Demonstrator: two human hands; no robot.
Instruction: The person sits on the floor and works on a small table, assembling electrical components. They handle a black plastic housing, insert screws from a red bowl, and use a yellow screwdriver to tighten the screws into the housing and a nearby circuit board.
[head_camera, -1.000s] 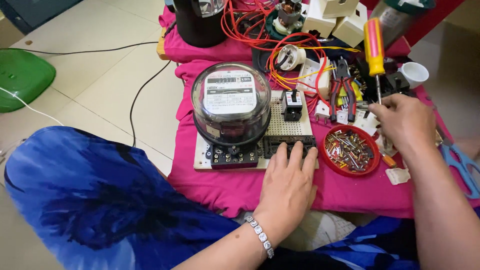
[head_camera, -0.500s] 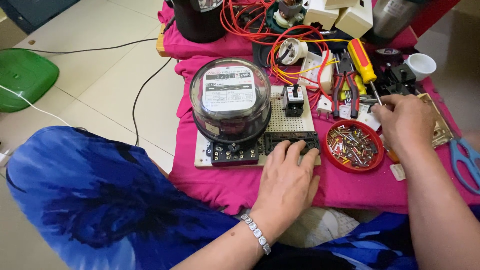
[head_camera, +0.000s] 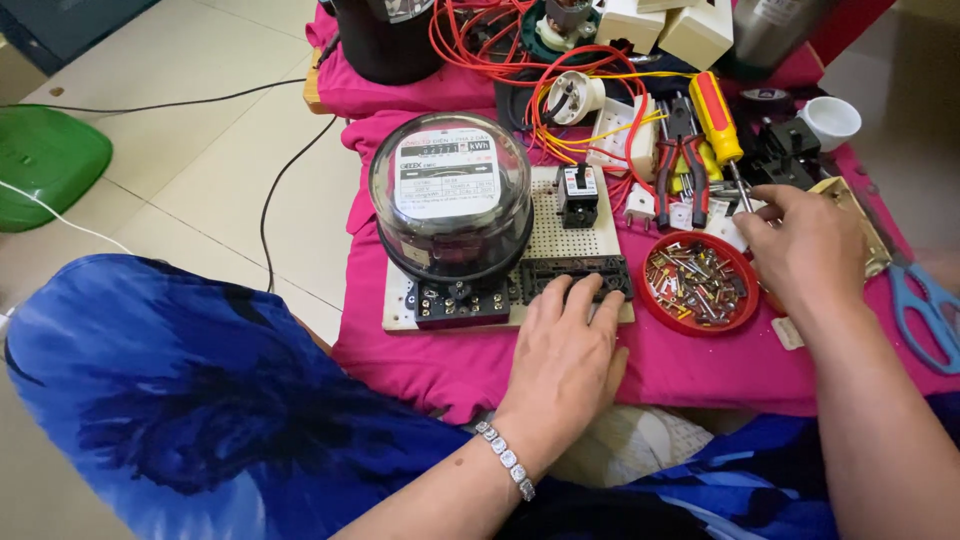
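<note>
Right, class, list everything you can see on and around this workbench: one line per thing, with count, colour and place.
Electricity meter: one, black with clear dome, on the board's left.
Perforated board: one, cream, on the pink cloth.
Circuit breaker: one, black, upper board.
Terminal block: one, black, under the left fingers.
Dish of screws: one, red, right of the board.
Screwdriver: one, yellow and red, behind the dish.
Pliers: red handles, beside the screwdriver.
Scissors: one, blue, far right.
Wires: many, red, at the back.
Cup: one, white, back right.
Stool: one, green, on the floor.
Left hand: on the board.
Right hand: beside the dish.
</note>
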